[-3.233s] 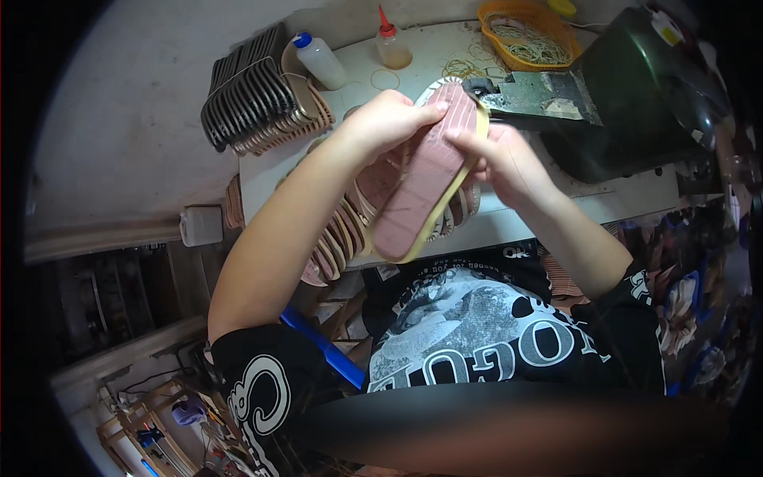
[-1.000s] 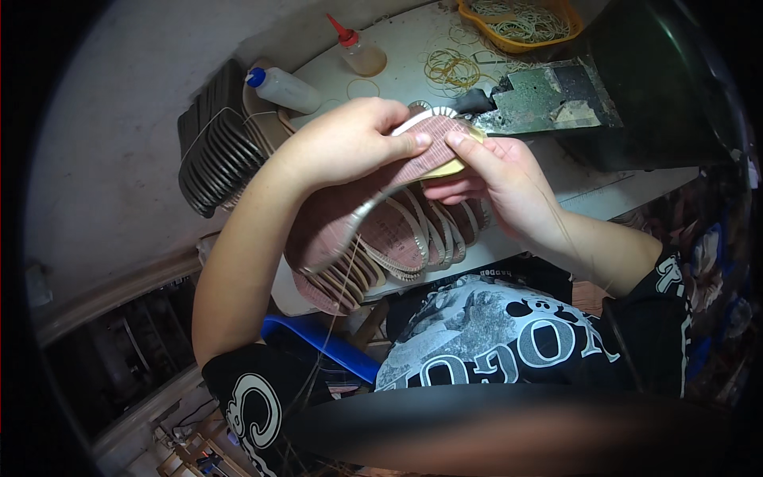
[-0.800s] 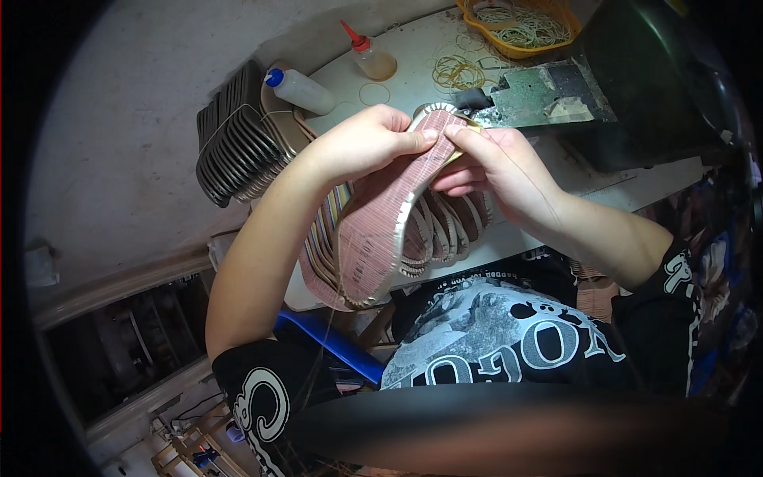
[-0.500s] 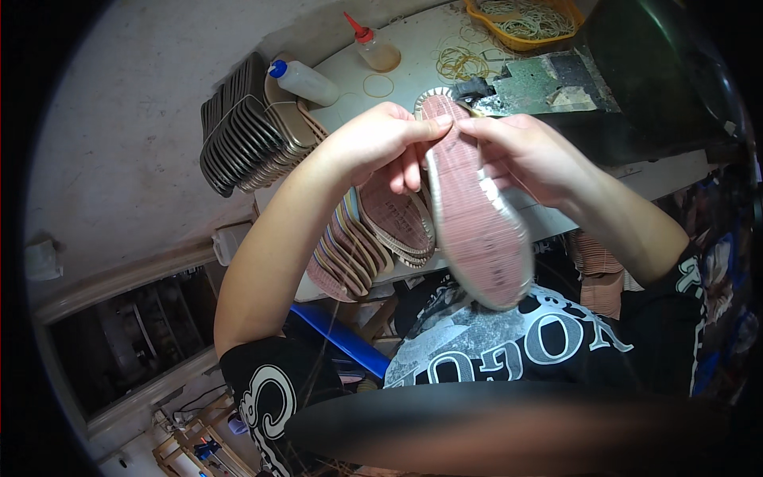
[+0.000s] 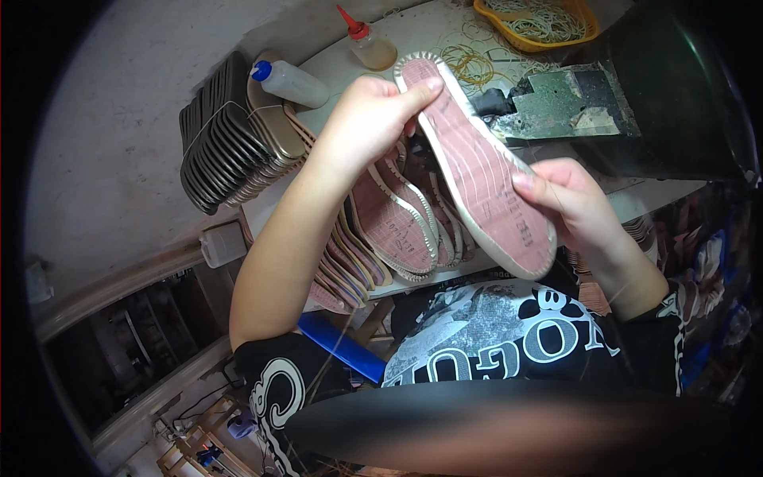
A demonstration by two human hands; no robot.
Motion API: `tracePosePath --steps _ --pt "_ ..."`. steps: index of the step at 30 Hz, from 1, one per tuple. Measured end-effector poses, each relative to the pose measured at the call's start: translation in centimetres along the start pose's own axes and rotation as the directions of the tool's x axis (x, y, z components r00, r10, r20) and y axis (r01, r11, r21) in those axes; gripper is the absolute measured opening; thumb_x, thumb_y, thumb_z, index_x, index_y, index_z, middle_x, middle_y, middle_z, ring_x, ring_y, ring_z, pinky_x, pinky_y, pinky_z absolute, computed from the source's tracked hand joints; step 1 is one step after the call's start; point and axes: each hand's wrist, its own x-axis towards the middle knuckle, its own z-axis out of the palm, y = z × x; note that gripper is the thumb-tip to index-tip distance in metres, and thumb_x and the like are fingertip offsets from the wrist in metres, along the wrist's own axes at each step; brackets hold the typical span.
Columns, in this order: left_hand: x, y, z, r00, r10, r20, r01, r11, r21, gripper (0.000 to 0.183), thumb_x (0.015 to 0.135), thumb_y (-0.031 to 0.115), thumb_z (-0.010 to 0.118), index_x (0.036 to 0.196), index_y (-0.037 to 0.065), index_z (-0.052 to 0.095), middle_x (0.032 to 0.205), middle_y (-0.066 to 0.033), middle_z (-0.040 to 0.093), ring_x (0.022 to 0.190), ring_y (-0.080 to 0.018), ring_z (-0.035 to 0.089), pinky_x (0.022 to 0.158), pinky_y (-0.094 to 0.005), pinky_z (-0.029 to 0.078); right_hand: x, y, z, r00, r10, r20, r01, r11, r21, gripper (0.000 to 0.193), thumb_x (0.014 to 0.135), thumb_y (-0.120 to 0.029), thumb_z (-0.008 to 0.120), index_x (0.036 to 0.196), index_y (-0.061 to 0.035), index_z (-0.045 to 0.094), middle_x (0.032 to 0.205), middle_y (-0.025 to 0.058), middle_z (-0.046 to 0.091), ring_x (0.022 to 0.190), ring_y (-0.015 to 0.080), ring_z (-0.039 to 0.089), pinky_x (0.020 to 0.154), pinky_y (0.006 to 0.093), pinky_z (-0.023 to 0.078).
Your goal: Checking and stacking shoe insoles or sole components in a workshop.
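Observation:
A pink insole (image 5: 477, 163) with a pale, pleated wrapped edge is held up in front of me, tilted, its narrow end far and its broad end near. My left hand (image 5: 381, 111) grips the narrow end, thumb flat on the pink face. Lower down, my right hand (image 5: 568, 195) pinches the opposite long edge close to the broad end; its other fingers are hidden behind. Under the held piece, more wrapped pink insoles (image 5: 389, 226) lie overlapping on the table. A row of striped-edged insoles (image 5: 342, 266) fans out beside them, near my left forearm.
Dark insoles bundled with a band (image 5: 218, 131) stand at the far left. Beyond are a blue-capped bottle (image 5: 290, 83), a red-tipped bottle (image 5: 372, 52) and a yellow basket of rubber bands (image 5: 540, 28). A green machine (image 5: 572, 103) occupies the far right, close to the held insole.
My right hand has slid from the narrow end down toward the broad end. The insole has tilted, its narrow end shifting up and left; the left hand has risen with it.

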Motion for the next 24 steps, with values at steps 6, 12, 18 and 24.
tracePosePath --steps 6,12,18,24 --pt "-0.2 -3.1 -1.3 0.976 0.211 -0.051 -0.217 0.950 -0.224 0.044 0.091 0.040 0.060 0.063 0.006 0.056 0.047 0.0017 0.048 0.037 -0.0069 0.042 0.038 -0.0237 0.036 2.1 2.8 3.7 0.993 -0.086 0.078 0.093 0.991 -0.101 0.026 0.095 -0.024 0.056 0.097 -0.0003 0.066 0.082 0.0030 0.066 0.066 0.0051 0.058 0.061 0.0203 0.046" --pt "-11.6 -13.6 -5.3 0.882 0.046 -0.469 -0.175 0.956 -0.236 0.052 0.100 0.041 0.037 0.092 -0.005 0.060 0.074 -0.0166 0.064 0.057 -0.0139 0.057 0.055 -0.0249 0.045 3.2 4.4 7.2 0.970 -0.210 0.122 0.238 0.722 -0.649 0.040 0.093 -0.037 0.057 0.096 0.0026 0.060 0.070 0.0112 0.064 0.063 0.0183 0.063 0.060 0.0315 0.050" --pt "-17.7 -32.4 -3.6 0.691 -0.153 -0.707 0.433 0.870 0.235 0.065 0.085 0.049 0.062 0.114 -0.009 0.056 0.122 -0.0293 0.051 0.119 -0.0406 0.045 0.105 -0.0432 0.030 1.7 6.5 6.3 0.941 -0.273 0.199 0.200 -0.022 -0.979 0.049 0.087 -0.046 0.058 0.101 0.0007 0.055 0.066 0.0150 0.064 0.065 0.0343 0.066 0.058 0.0421 0.053" --pt "-17.5 -25.1 -3.7 0.534 -0.291 -0.794 0.495 0.869 0.014 0.082 0.061 0.037 0.085 0.119 -0.007 0.048 0.107 -0.0232 0.059 0.100 -0.0357 0.059 0.090 -0.0382 0.044 -1.3 4.6 5.9 0.964 -0.130 0.231 0.258 0.259 -0.931 0.035 0.086 -0.037 0.063 0.095 -0.0025 0.062 0.067 0.0136 0.065 0.063 0.0314 0.064 0.060 0.0398 0.050"
